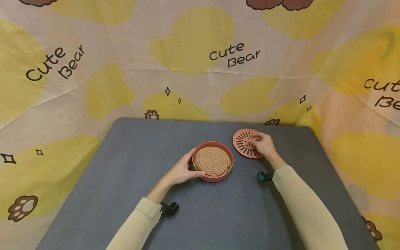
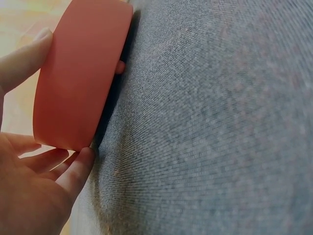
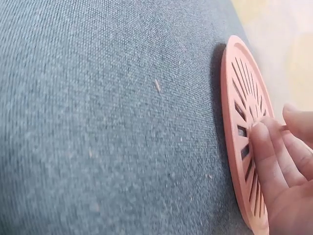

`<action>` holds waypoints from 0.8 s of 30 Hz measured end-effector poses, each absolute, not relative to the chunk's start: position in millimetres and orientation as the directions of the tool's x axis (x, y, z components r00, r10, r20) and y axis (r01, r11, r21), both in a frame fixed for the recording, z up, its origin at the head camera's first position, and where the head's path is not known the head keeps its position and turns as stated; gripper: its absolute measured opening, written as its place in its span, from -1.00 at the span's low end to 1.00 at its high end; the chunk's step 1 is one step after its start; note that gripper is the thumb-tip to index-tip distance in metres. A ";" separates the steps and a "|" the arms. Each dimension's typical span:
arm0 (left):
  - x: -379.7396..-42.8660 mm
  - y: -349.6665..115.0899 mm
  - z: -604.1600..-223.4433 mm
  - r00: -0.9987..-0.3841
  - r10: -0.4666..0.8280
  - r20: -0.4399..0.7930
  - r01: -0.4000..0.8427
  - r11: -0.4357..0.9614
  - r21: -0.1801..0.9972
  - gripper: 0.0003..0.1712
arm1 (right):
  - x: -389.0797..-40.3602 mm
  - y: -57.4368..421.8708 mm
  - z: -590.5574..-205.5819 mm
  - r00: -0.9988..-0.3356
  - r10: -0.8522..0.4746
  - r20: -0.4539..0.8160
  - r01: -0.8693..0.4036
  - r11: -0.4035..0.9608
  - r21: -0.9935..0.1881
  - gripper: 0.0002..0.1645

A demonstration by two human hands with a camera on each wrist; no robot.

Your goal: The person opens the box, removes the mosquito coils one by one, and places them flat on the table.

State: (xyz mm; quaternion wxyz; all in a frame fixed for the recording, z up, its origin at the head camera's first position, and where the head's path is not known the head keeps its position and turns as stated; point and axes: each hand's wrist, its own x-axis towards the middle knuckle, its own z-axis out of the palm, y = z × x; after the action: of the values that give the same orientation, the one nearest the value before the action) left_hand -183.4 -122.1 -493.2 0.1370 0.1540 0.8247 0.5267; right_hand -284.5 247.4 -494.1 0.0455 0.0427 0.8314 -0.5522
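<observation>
My left hand (image 1: 182, 170) grips the near left side of a round red mosquito coil holder (image 1: 215, 179), thumb at the rim and fingers round the wall. Inside lies a tan spiral mosquito coil (image 1: 213, 160). The left wrist view shows the smooth outer wall of the holder (image 2: 80, 73), a small foot (image 2: 120, 67) under it and a dark gap above the cloth. To the right, a pink slotted round lid (image 1: 242, 146) lies flat on the table. Fingertips of my right hand (image 1: 264, 144) touch its middle; in the right wrist view the thumb stands apart from the fingers.
The grey cloth-covered table (image 1: 150, 146) extends around both pieces. Behind and at the sides hangs a patterned fabric (image 1: 190, 41) with yellow patches and lettering. A dark band with a small device (image 1: 169, 209) is on the left wrist, another (image 1: 265, 176) on the right.
</observation>
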 end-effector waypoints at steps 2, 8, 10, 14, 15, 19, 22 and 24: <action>-183.5 -121.9 -492.8 -0.914 0.400 -0.062 0.114 0.401 0.909 0.28 | -283.2 249.5 -492.7 -0.992 0.018 -0.128 0.124 0.391 -0.912 -0.52; -182.2 -121.0 -490.8 -0.915 0.400 -0.053 0.126 0.408 0.904 0.27 | -276.2 257.0 -482.7 -0.995 0.012 -0.097 0.092 0.457 -0.885 -0.52; -182.0 -120.6 -490.0 -0.914 0.402 -0.053 0.128 0.409 0.903 0.26 | -273.4 258.8 -478.1 -0.996 0.015 -0.087 0.083 0.490 -0.868 -0.53; -182.8 -120.5 -489.1 -0.912 0.407 -0.050 0.132 0.407 0.904 0.26 | -267.7 259.6 -467.9 -0.999 -0.001 -0.050 0.042 0.548 -0.835 -0.56; -183.2 -120.6 -488.9 -0.911 0.409 -0.049 0.132 0.404 0.905 0.26 | -266.5 259.3 -465.6 -0.999 -0.008 -0.040 0.029 0.558 -0.830 -0.57; -183.6 -121.8 -487.9 -0.913 0.406 -0.046 0.132 0.402 0.906 0.26 | -260.8 257.1 -456.5 -0.999 -0.039 -0.022 -0.004 0.562 -0.827 -0.58; -183.1 -122.1 -487.6 -0.910 0.413 -0.042 0.141 0.402 0.905 0.26 | -255.3 255.4 -449.9 -0.998 -0.059 -0.015 -0.021 0.556 -0.831 -0.59; -182.7 -121.8 -487.5 -0.908 0.418 -0.040 0.144 0.400 0.905 0.26 | -251.1 253.9 -445.5 -0.997 -0.073 -0.006 -0.036 0.557 -0.830 -0.61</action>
State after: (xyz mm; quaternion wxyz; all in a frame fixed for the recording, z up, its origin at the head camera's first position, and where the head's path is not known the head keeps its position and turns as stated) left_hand -182.7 -121.8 -487.5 0.1316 0.1700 0.8264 0.5204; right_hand -251.1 253.9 -445.5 0.0197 -0.0309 0.8822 -0.4695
